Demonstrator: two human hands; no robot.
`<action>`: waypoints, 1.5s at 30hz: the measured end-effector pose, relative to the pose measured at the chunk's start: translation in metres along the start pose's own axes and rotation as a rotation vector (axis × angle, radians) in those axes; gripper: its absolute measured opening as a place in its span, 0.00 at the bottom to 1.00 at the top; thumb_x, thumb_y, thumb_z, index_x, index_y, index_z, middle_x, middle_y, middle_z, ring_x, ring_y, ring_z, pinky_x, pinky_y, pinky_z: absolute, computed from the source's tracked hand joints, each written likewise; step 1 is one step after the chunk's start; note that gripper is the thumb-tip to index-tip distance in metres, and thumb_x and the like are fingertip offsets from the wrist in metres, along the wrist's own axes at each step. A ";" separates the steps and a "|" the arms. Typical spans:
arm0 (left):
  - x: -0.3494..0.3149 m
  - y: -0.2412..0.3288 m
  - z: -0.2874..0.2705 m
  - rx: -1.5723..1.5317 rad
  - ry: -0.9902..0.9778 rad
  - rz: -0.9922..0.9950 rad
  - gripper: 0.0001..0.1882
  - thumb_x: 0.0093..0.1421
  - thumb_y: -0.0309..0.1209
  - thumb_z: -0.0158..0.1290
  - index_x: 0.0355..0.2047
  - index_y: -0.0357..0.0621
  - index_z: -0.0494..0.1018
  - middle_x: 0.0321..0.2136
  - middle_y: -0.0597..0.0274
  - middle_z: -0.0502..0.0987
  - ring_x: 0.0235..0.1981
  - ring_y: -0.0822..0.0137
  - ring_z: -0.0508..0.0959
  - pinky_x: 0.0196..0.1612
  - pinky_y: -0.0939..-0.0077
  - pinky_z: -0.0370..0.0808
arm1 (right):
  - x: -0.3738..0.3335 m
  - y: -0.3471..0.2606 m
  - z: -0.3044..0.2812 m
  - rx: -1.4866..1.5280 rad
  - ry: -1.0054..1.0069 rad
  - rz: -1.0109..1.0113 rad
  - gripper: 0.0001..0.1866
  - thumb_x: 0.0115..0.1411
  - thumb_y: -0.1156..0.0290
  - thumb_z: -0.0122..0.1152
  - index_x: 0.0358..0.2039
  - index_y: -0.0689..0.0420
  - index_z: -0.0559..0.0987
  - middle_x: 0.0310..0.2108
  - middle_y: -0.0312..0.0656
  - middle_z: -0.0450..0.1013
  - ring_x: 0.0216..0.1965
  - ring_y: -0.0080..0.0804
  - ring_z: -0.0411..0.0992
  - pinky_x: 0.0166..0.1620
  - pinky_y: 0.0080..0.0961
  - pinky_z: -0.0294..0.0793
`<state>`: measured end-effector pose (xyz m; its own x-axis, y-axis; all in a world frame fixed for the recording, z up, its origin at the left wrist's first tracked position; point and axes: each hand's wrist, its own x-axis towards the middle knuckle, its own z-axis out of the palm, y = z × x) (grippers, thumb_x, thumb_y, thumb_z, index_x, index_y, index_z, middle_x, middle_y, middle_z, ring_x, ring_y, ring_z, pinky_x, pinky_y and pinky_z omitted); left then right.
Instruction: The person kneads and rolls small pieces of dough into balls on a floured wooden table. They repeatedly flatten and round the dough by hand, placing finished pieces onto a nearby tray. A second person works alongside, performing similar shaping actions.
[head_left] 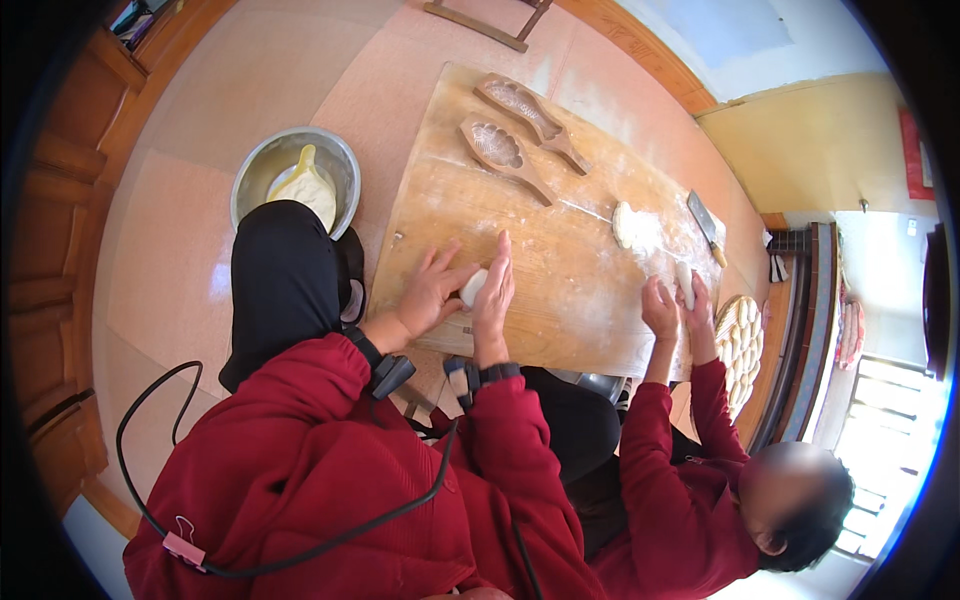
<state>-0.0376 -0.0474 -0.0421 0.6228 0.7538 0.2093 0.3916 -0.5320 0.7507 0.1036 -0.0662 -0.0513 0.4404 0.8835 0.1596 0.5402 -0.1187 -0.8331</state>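
A small white piece of dough (472,288) is cupped between my two hands at the near edge of the wooden board. My left hand (430,291) lies against its left side, fingers spread. Pressed along its right side is my right hand (493,298), upright with the fingers straight and together. Beyond my hands, two carved wooden molds with handles, a near mold (497,149) and a far mold (522,107), rest on the floured board (540,250).
To the right, a co-worker's hands (680,305) hold a piece of dough near a floury dough lump (624,225) and a cleaver (704,222). A round tray of shaped dough pieces (738,350) stands beyond. At left, a metal basin (345,165) holds a yellow scoop (305,165) and flour.
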 end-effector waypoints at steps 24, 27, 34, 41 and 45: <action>0.001 0.003 0.001 0.028 -0.059 0.003 0.43 0.46 0.35 0.65 0.64 0.46 0.62 0.62 0.59 0.67 0.69 0.50 0.55 0.68 0.46 0.50 | 0.009 0.009 -0.005 -0.042 0.007 0.063 0.27 0.71 0.62 0.36 0.66 0.61 0.62 0.67 0.53 0.56 0.71 0.54 0.46 0.69 0.50 0.40; -0.003 0.004 0.002 0.064 -0.146 0.113 0.43 0.46 0.37 0.66 0.63 0.45 0.63 0.61 0.57 0.68 0.69 0.50 0.55 0.69 0.46 0.49 | -0.018 0.003 -0.008 -0.152 -0.107 0.100 0.27 0.70 0.62 0.38 0.66 0.61 0.62 0.68 0.53 0.56 0.71 0.53 0.46 0.70 0.50 0.39; 0.002 0.003 -0.001 -0.044 0.003 -0.042 0.42 0.47 0.31 0.64 0.64 0.46 0.62 0.62 0.56 0.68 0.69 0.48 0.56 0.69 0.44 0.47 | 0.025 0.006 -0.004 -0.297 0.086 0.086 0.28 0.70 0.61 0.40 0.66 0.62 0.60 0.68 0.54 0.55 0.71 0.53 0.46 0.70 0.50 0.38; 0.001 0.007 0.000 -0.040 -0.122 0.047 0.44 0.46 0.31 0.65 0.64 0.44 0.61 0.62 0.55 0.67 0.69 0.48 0.55 0.69 0.46 0.49 | -0.019 0.001 -0.009 -0.195 -0.040 0.017 0.29 0.70 0.61 0.40 0.66 0.63 0.60 0.68 0.54 0.55 0.71 0.54 0.45 0.69 0.51 0.37; 0.005 0.007 -0.002 -0.109 0.020 -0.065 0.44 0.47 0.26 0.64 0.65 0.46 0.59 0.63 0.54 0.65 0.69 0.47 0.54 0.69 0.47 0.49 | 0.032 0.012 -0.002 -0.364 0.021 0.070 0.28 0.70 0.62 0.40 0.66 0.62 0.60 0.69 0.53 0.54 0.71 0.55 0.45 0.69 0.52 0.37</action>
<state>-0.0331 -0.0467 -0.0347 0.5845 0.7935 0.1697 0.3543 -0.4378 0.8263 0.1256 -0.0403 -0.0546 0.4978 0.8585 0.1230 0.7266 -0.3354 -0.5997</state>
